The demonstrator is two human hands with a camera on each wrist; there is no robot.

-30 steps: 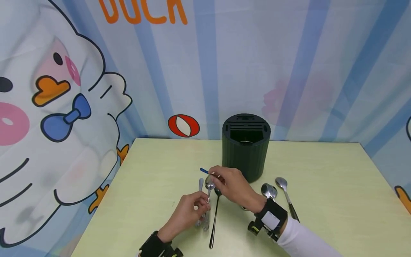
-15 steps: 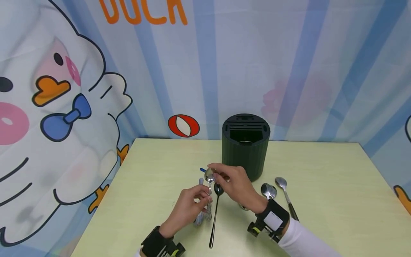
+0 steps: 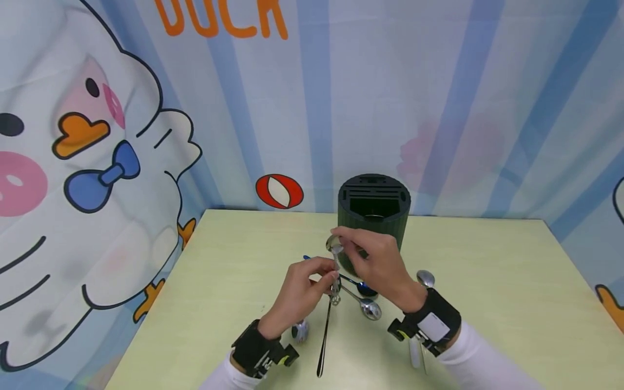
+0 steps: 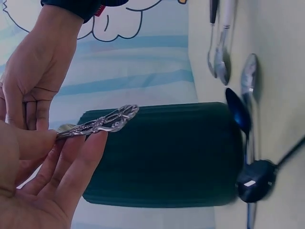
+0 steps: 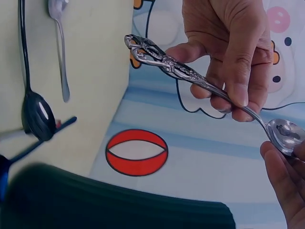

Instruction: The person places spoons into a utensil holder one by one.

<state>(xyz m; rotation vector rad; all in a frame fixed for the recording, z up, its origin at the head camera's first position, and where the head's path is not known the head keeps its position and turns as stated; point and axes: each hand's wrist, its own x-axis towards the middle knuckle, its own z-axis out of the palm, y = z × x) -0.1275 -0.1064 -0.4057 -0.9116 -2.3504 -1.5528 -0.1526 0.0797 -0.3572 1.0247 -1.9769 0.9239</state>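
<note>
A: Position of the ornate spoon?
B: Aloft, in front of the dark green holder, slightly left of it. Left hand pinched its handle; right hand pinched its bowl.
A: Why both ends?
B: Presumably for steadiness. Exact fingertip contact at the bowl was partly obscured.

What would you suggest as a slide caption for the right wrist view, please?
Left hand and right hand hold an ornate spoon near a dark green container.
</note>
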